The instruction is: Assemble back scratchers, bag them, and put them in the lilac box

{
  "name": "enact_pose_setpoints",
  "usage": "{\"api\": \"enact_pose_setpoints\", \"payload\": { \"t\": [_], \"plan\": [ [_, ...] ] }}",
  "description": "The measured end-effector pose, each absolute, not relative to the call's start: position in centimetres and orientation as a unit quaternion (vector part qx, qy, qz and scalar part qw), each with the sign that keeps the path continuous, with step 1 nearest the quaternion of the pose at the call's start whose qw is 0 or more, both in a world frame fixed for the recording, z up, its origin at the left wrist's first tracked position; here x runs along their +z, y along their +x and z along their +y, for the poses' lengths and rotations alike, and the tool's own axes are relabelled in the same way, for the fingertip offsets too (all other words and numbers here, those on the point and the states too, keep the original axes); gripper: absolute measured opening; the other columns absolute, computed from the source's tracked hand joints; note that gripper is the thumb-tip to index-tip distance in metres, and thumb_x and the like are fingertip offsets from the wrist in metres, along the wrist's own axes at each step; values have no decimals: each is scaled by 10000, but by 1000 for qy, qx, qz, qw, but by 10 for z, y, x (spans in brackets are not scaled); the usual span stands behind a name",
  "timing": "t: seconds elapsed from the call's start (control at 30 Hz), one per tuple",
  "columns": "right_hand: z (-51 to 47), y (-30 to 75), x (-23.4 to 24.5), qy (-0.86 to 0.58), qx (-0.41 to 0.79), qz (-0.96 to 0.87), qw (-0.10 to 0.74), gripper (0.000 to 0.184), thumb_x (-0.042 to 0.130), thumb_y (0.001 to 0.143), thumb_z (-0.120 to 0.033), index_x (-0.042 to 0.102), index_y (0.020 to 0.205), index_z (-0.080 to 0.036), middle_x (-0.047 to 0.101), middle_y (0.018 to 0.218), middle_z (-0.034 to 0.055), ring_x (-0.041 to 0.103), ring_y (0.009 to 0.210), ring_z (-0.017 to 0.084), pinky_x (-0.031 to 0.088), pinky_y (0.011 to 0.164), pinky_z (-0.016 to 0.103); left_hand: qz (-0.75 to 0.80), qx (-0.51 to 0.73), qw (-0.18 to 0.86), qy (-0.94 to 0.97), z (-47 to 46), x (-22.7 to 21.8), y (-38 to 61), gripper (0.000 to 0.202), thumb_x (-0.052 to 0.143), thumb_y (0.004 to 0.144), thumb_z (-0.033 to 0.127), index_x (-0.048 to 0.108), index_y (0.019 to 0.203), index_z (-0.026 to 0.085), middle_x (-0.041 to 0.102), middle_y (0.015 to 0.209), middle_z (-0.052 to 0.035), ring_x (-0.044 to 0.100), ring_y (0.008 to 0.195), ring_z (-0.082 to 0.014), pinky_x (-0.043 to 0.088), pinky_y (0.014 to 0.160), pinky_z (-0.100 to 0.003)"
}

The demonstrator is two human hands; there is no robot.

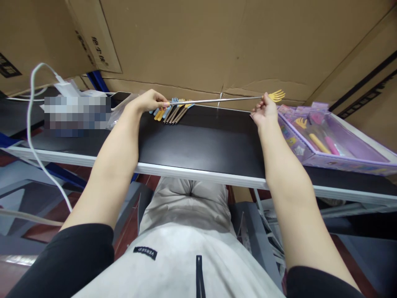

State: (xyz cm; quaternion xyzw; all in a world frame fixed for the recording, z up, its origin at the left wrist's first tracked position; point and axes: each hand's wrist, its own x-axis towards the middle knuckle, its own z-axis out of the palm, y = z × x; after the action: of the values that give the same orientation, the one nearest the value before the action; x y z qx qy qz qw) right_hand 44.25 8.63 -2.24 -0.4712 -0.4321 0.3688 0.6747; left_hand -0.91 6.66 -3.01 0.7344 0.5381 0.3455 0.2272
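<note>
Stretched between my two hands is a telescopic back scratcher (pixel 217 100), its thin silver rod drawn out long and nearly level above the table. My left hand (pixel 152 100) is closed on its orange handle end. At the other end my right hand (pixel 266 111) pinches the rod just below the yellow claw-shaped head (pixel 277 96). Beneath the rod, near my left hand, lies a row of several short back scratchers (pixel 178 112) with blue and yellow heads, some with brown or dark tubes, others with coloured handles.
A purple display box (pixel 347 159) at the right holds packaged yellow and pink back scratchers. Left are a clear plastic bag (pixel 119 114), a phone-like device (pixel 120 98), a blurred-out patch and a white cable (pixel 31 111). Cardboard (pixel 198 45) walls the back of the black table (pixel 201 140).
</note>
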Motion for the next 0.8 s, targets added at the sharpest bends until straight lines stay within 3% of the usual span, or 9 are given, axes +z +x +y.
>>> {"api": "enact_pose_setpoints", "payload": {
  "t": [0.13, 0.23, 0.4, 0.5, 0.67, 0.8],
  "plan": [
    [79, 416, -26, -500, 394, -394, 663, 536, 715, 995, -734, 563, 812, -254, 483, 689, -44, 578, 696, 148, 509, 715, 317, 537, 348, 218, 737, 66, -32, 8, 169, 870, 834, 306, 767, 778, 185, 671, 640, -36, 701, 757, -230, 567, 787, -354],
    [68, 384, -31, -481, 414, -437, 638, 550, 747, 983, -715, 512, 788, -257, 518, 729, -31, 613, 773, 165, 515, 756, 335, 498, 366, 209, 758, 65, -39, 37, 181, 851, 836, 335, 760, 786, 187, 639, 621, -24, 668, 713, -210, 540, 735, -331],
    [46, 340, -41, -443, 464, -447, 623, 554, 823, 946, -682, 486, 808, -264, 494, 700, -55, 557, 690, 133, 490, 680, 295, 430, 365, 230, 793, 63, -55, 87, 243, 804, 888, 387, 727, 784, 182, 634, 633, -29, 604, 628, -170, 497, 653, -308],
    [40, 330, -45, -443, 465, -471, 604, 587, 856, 897, -703, 477, 801, -265, 494, 683, -57, 584, 711, 144, 483, 676, 300, 434, 359, 236, 792, 60, -56, 100, 241, 796, 915, 375, 722, 798, 177, 634, 643, -30, 590, 618, -165, 497, 670, -317],
    [45, 328, -50, -406, 482, -438, 641, 573, 881, 870, -707, 528, 832, -257, 516, 692, -60, 552, 671, 133, 467, 636, 308, 449, 352, 251, 782, 51, -41, 93, 257, 835, 912, 401, 730, 836, 178, 641, 663, -26, 598, 660, -168, 497, 708, -317],
    [50, 325, -51, -382, 481, -443, 653, 565, 862, 876, -736, 604, 885, -233, 592, 761, -32, 627, 719, 140, 443, 612, 282, 458, 352, 251, 777, 43, -27, 82, 270, 829, 922, 406, 734, 822, 174, 657, 696, -35, 622, 731, -188, 497, 774, -338]
  ]
}}
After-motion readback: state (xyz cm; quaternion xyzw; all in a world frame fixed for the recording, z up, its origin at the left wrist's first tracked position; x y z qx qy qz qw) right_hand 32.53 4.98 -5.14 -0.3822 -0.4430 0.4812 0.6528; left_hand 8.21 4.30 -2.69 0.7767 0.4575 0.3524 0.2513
